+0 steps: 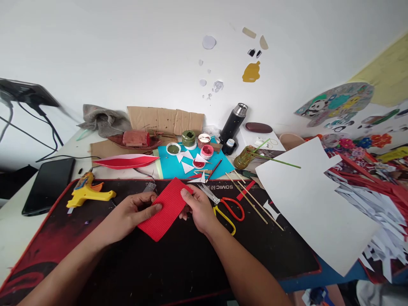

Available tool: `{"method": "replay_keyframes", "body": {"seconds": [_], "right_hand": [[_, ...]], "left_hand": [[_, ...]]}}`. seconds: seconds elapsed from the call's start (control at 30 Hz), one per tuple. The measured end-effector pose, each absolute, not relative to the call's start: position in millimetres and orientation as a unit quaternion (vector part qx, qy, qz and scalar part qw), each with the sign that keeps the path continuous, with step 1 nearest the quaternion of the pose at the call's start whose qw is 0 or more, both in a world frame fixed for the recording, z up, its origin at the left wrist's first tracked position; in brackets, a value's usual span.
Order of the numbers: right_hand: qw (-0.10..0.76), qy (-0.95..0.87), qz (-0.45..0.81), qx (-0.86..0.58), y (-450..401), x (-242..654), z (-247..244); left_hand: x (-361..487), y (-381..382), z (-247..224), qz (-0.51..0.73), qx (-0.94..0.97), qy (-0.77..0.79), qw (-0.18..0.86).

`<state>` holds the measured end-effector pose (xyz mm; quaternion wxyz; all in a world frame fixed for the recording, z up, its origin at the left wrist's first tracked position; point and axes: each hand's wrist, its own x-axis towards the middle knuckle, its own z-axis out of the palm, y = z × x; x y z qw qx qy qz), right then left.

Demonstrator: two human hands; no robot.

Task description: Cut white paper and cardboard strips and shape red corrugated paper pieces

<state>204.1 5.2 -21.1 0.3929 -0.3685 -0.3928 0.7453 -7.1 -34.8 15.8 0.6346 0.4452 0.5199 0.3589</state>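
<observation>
A ribbed red sheet (168, 210) is held tilted above the black mat, between both hands. My left hand (132, 214) pinches its left edge, thumb on the front face. On the upper right corner, my right hand (197, 206) grips with the thumb on top and the fingers partly hidden behind. Scissors (228, 208) with red and yellow handles lie just right of my right hand. A yellow glue gun (91, 193) rests at the left of the mat, and a red boat-shaped paper piece (126, 161) lies behind it.
Paint pots (188, 139) stand on blue paper (167, 163) at the back, near a black flask (234, 121). Thin sticks (255, 199) lie right of the scissors. A large white sheet (315, 204) covers the right side. A phone (47, 185) is at far left.
</observation>
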Motion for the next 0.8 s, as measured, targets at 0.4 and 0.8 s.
{"method": "replay_keyframes", "body": {"seconds": [0.4,0.8], "right_hand": [[0.418,-0.312,0.761,-0.385,11.1,207.7,-17.7],[0.406,-0.283,0.787,-0.367,9.7,205.6,-23.0]], "left_hand": [[-5.8,-34.5,20.4,0.353,0.489,0.527,0.599],[-7.6,-35.2,12.2,0.403,0.487,0.521,0.574]]}}
